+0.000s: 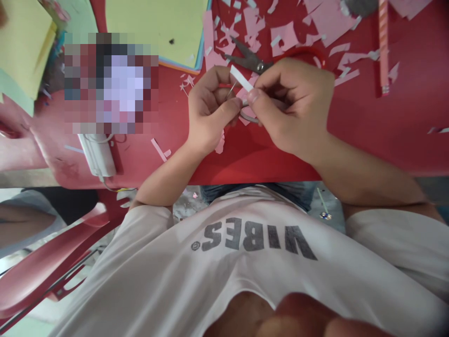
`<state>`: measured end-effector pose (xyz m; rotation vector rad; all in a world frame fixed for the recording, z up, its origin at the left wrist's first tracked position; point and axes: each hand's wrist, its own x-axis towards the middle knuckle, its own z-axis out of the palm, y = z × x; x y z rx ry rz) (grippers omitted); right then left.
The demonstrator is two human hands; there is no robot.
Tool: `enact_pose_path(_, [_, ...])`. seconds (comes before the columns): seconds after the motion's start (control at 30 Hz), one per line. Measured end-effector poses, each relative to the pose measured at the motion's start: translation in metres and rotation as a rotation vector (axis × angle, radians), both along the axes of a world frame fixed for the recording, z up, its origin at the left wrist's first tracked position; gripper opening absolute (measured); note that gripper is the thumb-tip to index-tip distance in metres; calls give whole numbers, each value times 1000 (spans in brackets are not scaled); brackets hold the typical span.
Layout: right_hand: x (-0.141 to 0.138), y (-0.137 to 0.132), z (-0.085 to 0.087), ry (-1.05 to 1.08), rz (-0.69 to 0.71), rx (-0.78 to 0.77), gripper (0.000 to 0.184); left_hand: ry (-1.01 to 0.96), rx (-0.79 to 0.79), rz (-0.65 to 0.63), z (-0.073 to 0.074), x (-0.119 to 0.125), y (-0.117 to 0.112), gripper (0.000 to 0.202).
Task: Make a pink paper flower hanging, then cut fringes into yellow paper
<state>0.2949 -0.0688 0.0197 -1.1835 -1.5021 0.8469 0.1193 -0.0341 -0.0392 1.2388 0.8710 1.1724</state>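
Observation:
My left hand (212, 110) is closed, thumb against fingers, on a thin wire-like stick (231, 89) that slants up towards a white strip. My right hand (296, 105) pinches that white strip (241, 78) between thumb and forefinger, and the two hands nearly meet. Below the right fingertips shows a grey curved rim (249, 119); its kind I cannot make out. Just beyond my hands lies a pair of scissors (258, 66) with blades apart and red handles, partly hidden by my right hand. Pink paper scraps (250, 28) surround it.
On the red table (368, 135) are a stack of coloured paper (154, 28), a striped pink pencil-like stick (384, 51) and a white power strip (96, 154) with a cable. A pixelated patch covers the left part. A red chair (45, 267) stands at my left.

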Motion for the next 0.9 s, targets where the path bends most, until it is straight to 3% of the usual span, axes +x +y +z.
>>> enact_pose_path(0.2, [3, 4, 5, 46, 70, 9, 23, 4, 37, 18, -26, 3, 6, 62])
enact_pose_path(0.4, [8, 7, 7, 32, 146, 26, 23, -18, 11, -63, -27, -6, 10, 59])
enact_pose_path(0.57, [15, 10, 11, 1, 213, 19, 18, 44, 78, -101, -16, -18, 15, 50])
enact_pose_path(0.77, [20, 19, 10, -12, 288, -7, 20, 276, -93, -77, 15, -21, 10, 33])
enact_pose_path(0.9, [25, 27, -1, -22, 444, -34, 25, 307, -127, -105, 24, -21, 8, 27])
